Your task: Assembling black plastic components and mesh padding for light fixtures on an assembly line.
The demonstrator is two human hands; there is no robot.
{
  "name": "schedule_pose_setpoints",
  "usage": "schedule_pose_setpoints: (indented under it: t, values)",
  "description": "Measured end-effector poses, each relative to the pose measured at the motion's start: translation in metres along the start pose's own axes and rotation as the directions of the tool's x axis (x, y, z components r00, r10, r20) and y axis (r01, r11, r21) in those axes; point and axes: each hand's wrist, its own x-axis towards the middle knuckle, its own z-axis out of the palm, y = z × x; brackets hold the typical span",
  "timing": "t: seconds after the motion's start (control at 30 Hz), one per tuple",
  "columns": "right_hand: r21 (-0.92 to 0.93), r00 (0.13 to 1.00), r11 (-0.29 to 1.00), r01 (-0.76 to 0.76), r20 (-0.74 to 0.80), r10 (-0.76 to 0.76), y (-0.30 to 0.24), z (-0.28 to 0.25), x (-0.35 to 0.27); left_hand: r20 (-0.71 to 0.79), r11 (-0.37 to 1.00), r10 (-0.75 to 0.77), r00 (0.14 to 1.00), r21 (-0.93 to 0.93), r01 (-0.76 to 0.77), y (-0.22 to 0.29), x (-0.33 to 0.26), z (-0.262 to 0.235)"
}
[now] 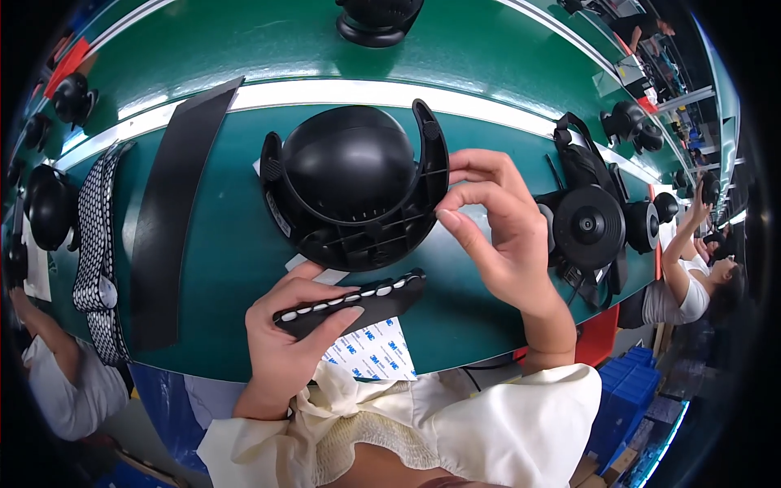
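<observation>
Housing (350, 163) | right fingers (486, 195) at rim (435, 167) | open bench (228, 220) leftward to black sheet (175, 187)

Blue crates (622, 398), co-worker (691, 294) in white

A green bench (215, 276) fills the middle, its edges bowed by the lens. Along its far edge runs a bright white strip (309, 90); beyond lies a glossy green surface (244, 49) with pale glare, bordered by a light rail (561, 32). Off the bench's near right corner are a red seat (600, 335) and stacked blue bins (622, 398). Grey floor (140, 427) shows below the near left corner.
</observation>
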Motion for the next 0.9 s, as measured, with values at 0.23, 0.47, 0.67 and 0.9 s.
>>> schedule_pose_setpoints:
  t: [0.23,0.47,0.67,0.9]
  values:
    - [-0.094,0.999,0.995,-0.019,0.024,0.021,-0.007,-0.001,0.004,-0.021,0.998,0.027,0.999,-0.051,-0.028,-0.003,0.001,0.0]
    - [-0.736,0.863,0.511,0.444,0.199,-0.464,-0.008,0.001,-0.013,-0.11,0.982,-0.04,0.993,-0.189,0.019,-0.003,0.0,0.0]
    - [-0.529,0.882,0.709,0.467,0.217,-0.419,-0.02,-0.006,-0.003,-0.175,0.992,-0.075,0.982,-0.113,0.056,0.002,-0.003,-0.001]
    - [-0.052,0.933,0.944,0.325,0.182,-0.311,-0.02,0.015,-0.003,-0.18,0.995,-0.027,0.983,-0.095,0.01,0.003,-0.007,-0.002]
